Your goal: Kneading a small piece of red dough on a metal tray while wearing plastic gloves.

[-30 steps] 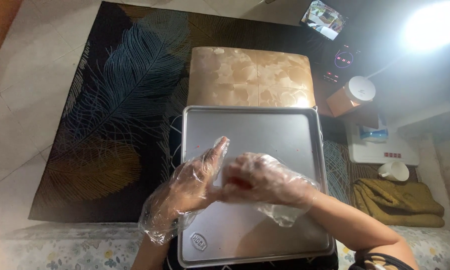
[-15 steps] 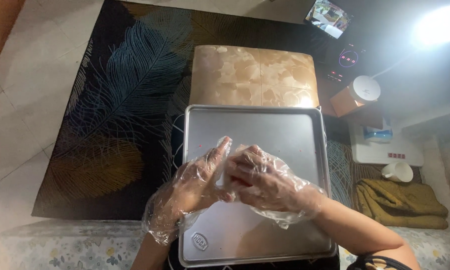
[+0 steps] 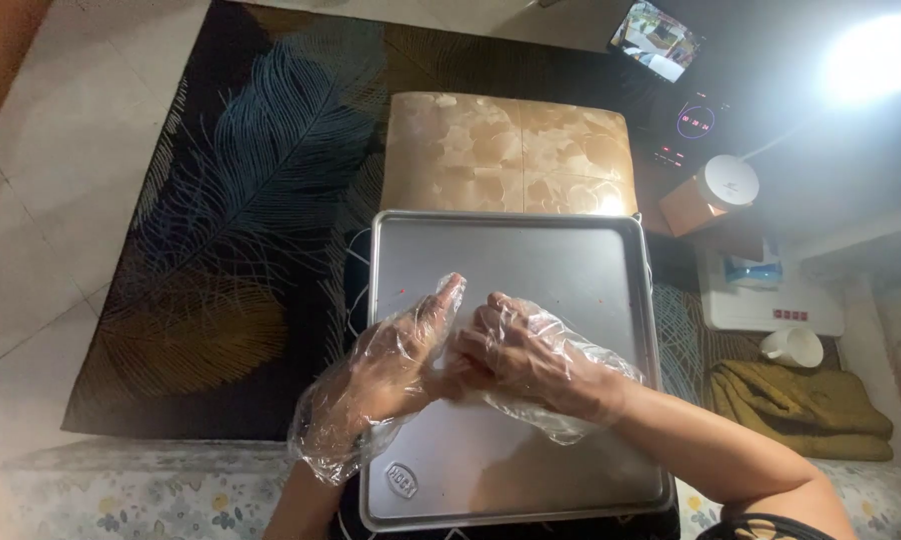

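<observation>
- Left hand (image 3: 396, 360): in a loose clear plastic glove that bunches at the wrist; held flat and mostly open, fingers together and pointing up and away, palm turned toward the other hand. It presses against the right hand over the tray; whether anything lies between the palms cannot be told.
- Right hand (image 3: 526, 355): also in a clear plastic glove, fingers curled inward against the left palm, the knuckles uppermost. A reddish patch shows at the fingertips where the hands meet; too small and veiled by plastic to identify. Loose glove film hangs below the wrist.
- Metal baking tray (image 3: 531, 265): rectangular, silver, with a raised rim and rounded corners; directly under both hands, its surface bare apart from a few tiny red specks. An oval stamp sits near its front left corner.
- Marbled beige cushion or stool top (image 3: 511, 150): just beyond the tray's far edge.
- Dark rug with a blue and gold feather pattern (image 3: 221, 220): on the pale tiled floor, to the left of the tray.
- White cup (image 3: 793, 347): right of the tray, near a folded olive-brown cloth (image 3: 801, 410).
- Small lit screen (image 3: 656, 40): far upper right, well apart from the hands.
</observation>
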